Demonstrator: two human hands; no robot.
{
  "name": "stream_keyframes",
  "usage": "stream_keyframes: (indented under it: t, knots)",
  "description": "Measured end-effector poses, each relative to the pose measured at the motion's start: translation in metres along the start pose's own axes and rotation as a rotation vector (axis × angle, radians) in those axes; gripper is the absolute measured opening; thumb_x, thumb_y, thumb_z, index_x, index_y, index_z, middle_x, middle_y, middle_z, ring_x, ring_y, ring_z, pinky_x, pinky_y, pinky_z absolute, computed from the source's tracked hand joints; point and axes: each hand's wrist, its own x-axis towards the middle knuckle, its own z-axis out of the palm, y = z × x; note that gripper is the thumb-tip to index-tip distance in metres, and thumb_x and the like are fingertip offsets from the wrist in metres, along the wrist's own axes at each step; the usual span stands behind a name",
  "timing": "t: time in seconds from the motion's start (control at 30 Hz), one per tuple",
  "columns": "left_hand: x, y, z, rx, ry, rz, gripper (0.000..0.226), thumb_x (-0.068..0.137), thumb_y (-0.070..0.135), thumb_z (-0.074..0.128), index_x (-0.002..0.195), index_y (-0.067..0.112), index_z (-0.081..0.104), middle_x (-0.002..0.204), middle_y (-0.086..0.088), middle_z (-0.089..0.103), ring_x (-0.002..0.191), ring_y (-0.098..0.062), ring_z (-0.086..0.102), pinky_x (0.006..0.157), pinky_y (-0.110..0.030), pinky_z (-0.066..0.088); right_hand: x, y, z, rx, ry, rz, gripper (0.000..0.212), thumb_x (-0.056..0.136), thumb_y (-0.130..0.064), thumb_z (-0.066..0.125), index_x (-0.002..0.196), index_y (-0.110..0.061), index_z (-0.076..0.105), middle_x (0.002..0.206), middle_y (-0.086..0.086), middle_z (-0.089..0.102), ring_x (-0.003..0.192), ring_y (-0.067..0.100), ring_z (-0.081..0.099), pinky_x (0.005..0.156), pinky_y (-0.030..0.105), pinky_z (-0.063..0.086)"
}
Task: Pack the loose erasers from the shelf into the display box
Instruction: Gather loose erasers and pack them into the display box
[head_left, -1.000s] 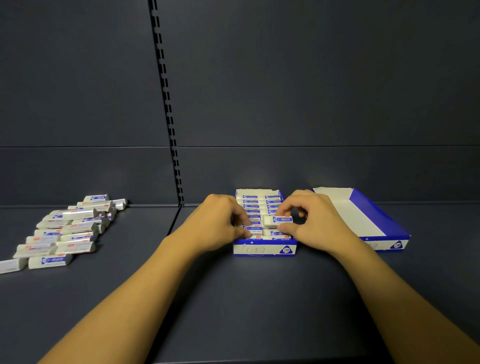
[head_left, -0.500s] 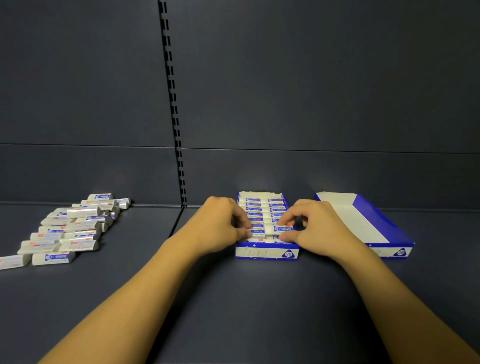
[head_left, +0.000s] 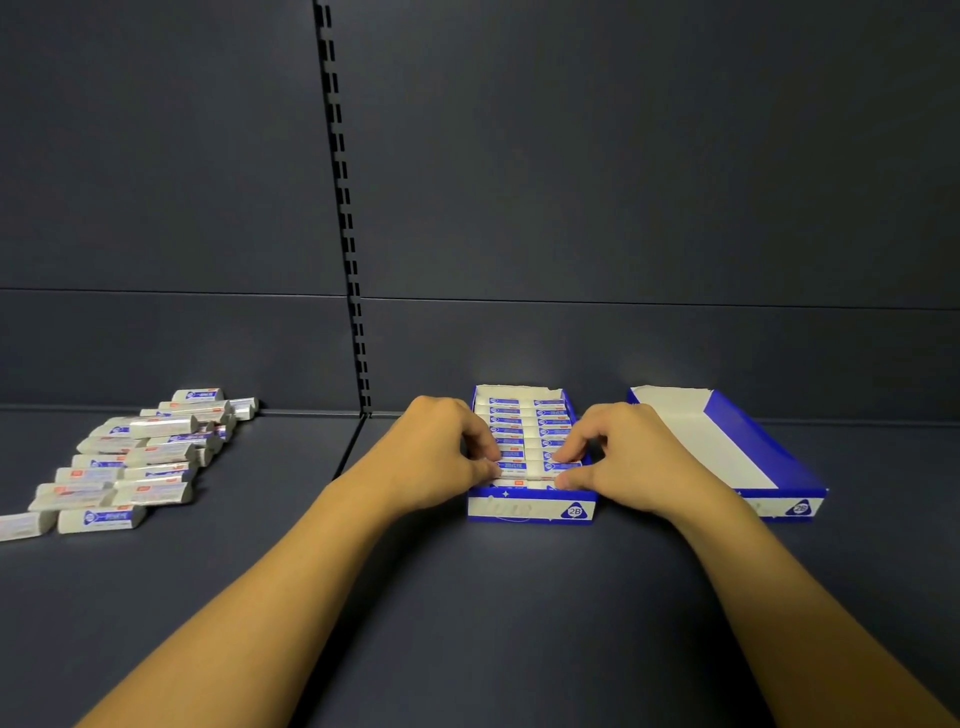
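Note:
A blue and white display box (head_left: 530, 510) sits at the middle of the dark shelf, holding two columns of white erasers with blue labels. My left hand (head_left: 441, 457) pinches the left end of an eraser (head_left: 519, 469) in the box's near rows. My right hand (head_left: 628, 457) pinches the right eraser (head_left: 563, 467) beside it, thumb and fingers curled on it. Several loose erasers (head_left: 135, 457) lie in a pile at the far left of the shelf.
A second blue and white box (head_left: 727, 447) with nothing in it lies to the right of the display box, close to my right hand. A slotted upright (head_left: 345, 218) runs down the dark back wall. Bare shelf surface lies between the pile and the box.
Both hands have lowered the erasers they hold down into the near rows of the box. The view has shifted slightly.

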Motion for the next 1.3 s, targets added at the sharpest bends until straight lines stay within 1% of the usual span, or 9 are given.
stream_keyframes:
  t: [0.27, 0.37, 0.47, 0.6, 0.73, 0.9, 1.07, 1.2, 1.3]
  knots:
    - [0.002, -0.002, 0.0, -0.051, 0.034, 0.013, 0.01, 0.085, 0.032, 0.081, 0.093, 0.027, 0.078, 0.098, 0.019, 0.062, 0.089, 0.005, 0.06, 0.059, -0.003, 0.042, -0.002, 0.005, -0.004, 0.041, 0.046, -0.054, 0.028, 0.072, -0.033, 0.09, 0.093, -0.027, 0.073, 0.093, -0.017, 0.064, 0.074, -0.007, 0.059, 0.058, 0.009, 0.041]
    - [0.0, -0.003, -0.006, -0.064, 0.106, 0.015, 0.007, 0.087, 0.03, 0.079, 0.094, 0.031, 0.079, 0.096, 0.016, 0.064, 0.083, 0.008, 0.057, 0.062, -0.004, 0.039, -0.002, 0.006, -0.009, 0.203, 0.153, -0.086, 0.02, 0.076, -0.026, 0.087, 0.092, -0.026, 0.075, 0.086, -0.012, 0.068, 0.064, -0.014, 0.055, 0.054, 0.005, 0.04]
    - [-0.005, -0.009, -0.015, -0.082, 0.211, -0.051, 0.008, 0.091, 0.027, 0.074, 0.095, 0.031, 0.079, 0.094, 0.016, 0.064, 0.079, 0.005, 0.057, 0.062, -0.004, 0.037, -0.003, 0.001, -0.009, 0.337, 0.217, -0.078, 0.011, 0.084, -0.015, 0.079, 0.088, -0.024, 0.074, 0.073, -0.012, 0.07, 0.055, -0.01, 0.054, 0.049, 0.007, 0.039]
    - [-0.013, -0.015, -0.032, 0.077, 0.251, -0.083, 0.014, 0.093, 0.023, 0.069, 0.101, 0.026, 0.079, 0.09, 0.011, 0.062, 0.073, -0.002, 0.056, 0.065, -0.005, 0.034, 0.0, -0.015, -0.013, 0.222, 0.208, -0.125, 0.013, 0.086, -0.018, 0.076, 0.09, -0.03, 0.072, 0.081, -0.014, 0.068, 0.065, -0.012, 0.056, 0.053, 0.005, 0.039]
    - [-0.026, -0.014, -0.054, 0.235, 0.228, -0.111, 0.021, 0.092, 0.02, 0.065, 0.108, 0.02, 0.078, 0.102, 0.0, 0.072, 0.081, -0.01, 0.06, 0.08, -0.023, 0.048, 0.012, -0.038, -0.018, 0.171, 0.201, -0.17, 0.014, 0.087, -0.018, 0.074, 0.097, -0.027, 0.071, 0.09, -0.012, 0.066, 0.079, 0.0, 0.06, 0.059, 0.007, 0.037]
    - [-0.051, -0.015, -0.08, 0.364, 0.196, -0.242, 0.026, 0.092, 0.02, 0.059, 0.112, 0.022, 0.075, 0.116, -0.003, 0.067, 0.105, -0.027, 0.064, 0.091, -0.042, 0.056, 0.023, -0.072, -0.01, 0.045, 0.072, -0.254, 0.018, 0.085, -0.014, 0.069, 0.101, -0.023, 0.07, 0.093, -0.006, 0.066, 0.088, 0.014, 0.063, 0.078, 0.03, 0.056]
    - [-0.086, -0.023, -0.102, 0.459, 0.241, -0.358, 0.029, 0.092, 0.019, 0.057, 0.116, 0.021, 0.073, 0.12, -0.004, 0.065, 0.108, -0.028, 0.062, 0.09, -0.042, 0.056, 0.024, -0.097, 0.002, -0.076, -0.051, -0.234, 0.025, 0.083, -0.01, 0.067, 0.106, -0.019, 0.065, 0.102, 0.004, 0.066, 0.092, 0.022, 0.064, 0.085, 0.04, 0.059]
    - [-0.117, -0.036, -0.125, 0.567, 0.281, -0.45, 0.023, 0.092, 0.02, 0.056, 0.107, 0.016, 0.072, 0.115, -0.005, 0.062, 0.098, -0.029, 0.062, 0.078, -0.038, 0.056, 0.019, -0.121, 0.009, -0.162, -0.056, -0.215, 0.027, 0.082, -0.008, 0.061, 0.109, -0.009, 0.066, 0.103, 0.01, 0.067, 0.092, 0.028, 0.066, 0.083, 0.043, 0.06]
    - [-0.139, -0.048, -0.141, 0.589, 0.314, -0.513, 0.024, 0.091, 0.017, 0.055, 0.108, 0.013, 0.072, 0.116, -0.007, 0.064, 0.097, -0.031, 0.064, 0.081, -0.04, 0.058, 0.014, -0.145, 0.013, -0.209, -0.05, -0.211, 0.029, 0.083, -0.009, 0.059, 0.111, -0.01, 0.066, 0.106, 0.01, 0.065, 0.093, 0.028, 0.065, 0.083, 0.041, 0.06]
